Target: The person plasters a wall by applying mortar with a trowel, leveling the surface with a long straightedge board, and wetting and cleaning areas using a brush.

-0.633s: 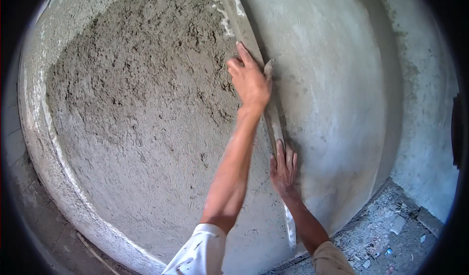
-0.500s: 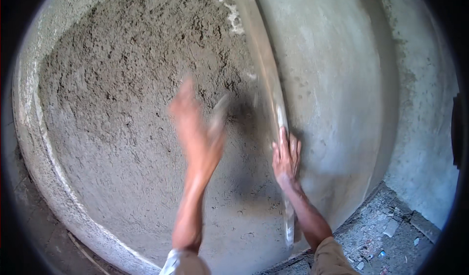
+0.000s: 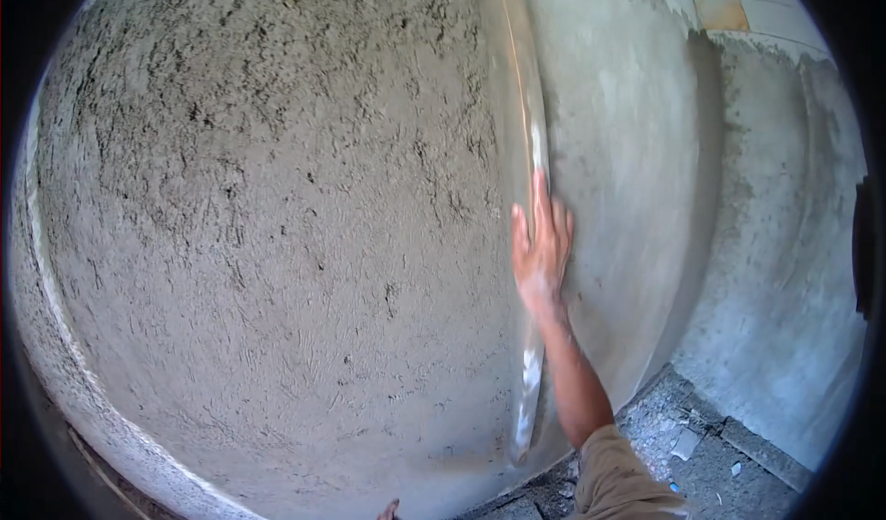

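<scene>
My right hand [image 3: 544, 248] holds a long, narrow straightedge [image 3: 529, 386] against the plastered wall. Its thumb lies to the left of the bar, the index finger stretches up along it, and the other fingers rest over its right side. Smeared with grey mortar, the bar runs nearly upright and looks shiny near its lower end. To its left the wet mortar [image 3: 277, 243] is rough and pitted, coarser toward the top. At the bottom edge only a fingertip or so of my left hand [image 3: 389, 511] shows; its grip is hidden.
Smoother grey plaster [image 3: 628, 151] covers the wall right of the bar. Another grey wall [image 3: 775, 243] meets it at a corner farther right. Rubble [image 3: 685, 443] and broken bits lie on the ground at lower right. A pale raised border [image 3: 69, 335] curves down the left side.
My left hand, blurred in front of the rough mortar before, has dropped to the bottom edge. My right hand, still on the straightedge, appears higher; the whole view has shifted too.
</scene>
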### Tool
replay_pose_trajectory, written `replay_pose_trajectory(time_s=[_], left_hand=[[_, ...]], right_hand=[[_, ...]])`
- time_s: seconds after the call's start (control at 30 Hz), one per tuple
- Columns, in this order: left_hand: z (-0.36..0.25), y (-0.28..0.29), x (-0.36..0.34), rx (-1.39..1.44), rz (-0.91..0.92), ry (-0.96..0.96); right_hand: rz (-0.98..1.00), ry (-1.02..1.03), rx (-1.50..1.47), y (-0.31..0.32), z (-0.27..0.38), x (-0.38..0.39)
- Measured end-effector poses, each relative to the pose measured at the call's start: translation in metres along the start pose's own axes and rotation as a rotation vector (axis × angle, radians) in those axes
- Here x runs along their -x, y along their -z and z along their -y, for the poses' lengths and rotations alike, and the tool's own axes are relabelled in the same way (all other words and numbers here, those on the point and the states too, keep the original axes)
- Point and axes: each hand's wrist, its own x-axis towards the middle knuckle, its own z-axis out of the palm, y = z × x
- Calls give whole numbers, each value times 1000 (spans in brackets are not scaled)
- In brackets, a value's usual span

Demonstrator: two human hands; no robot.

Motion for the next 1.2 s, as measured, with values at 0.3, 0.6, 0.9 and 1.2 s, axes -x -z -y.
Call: replay_pose_trajectory(time_s=[0.3,0.6,0.9,1.2], left_hand=[[52,68,35,-444,-56,162],[129,76,-24,-400,-12,195],[116,89,-32,-353,8,229],[135,110,-34,-321,20,245]], right_hand=[[-32,14,69,-6,-9,-158],[-26,-9,108,-14,19,36],[-79,67,72,-16,8,-172],[-52,46,162,-7,14,32]])
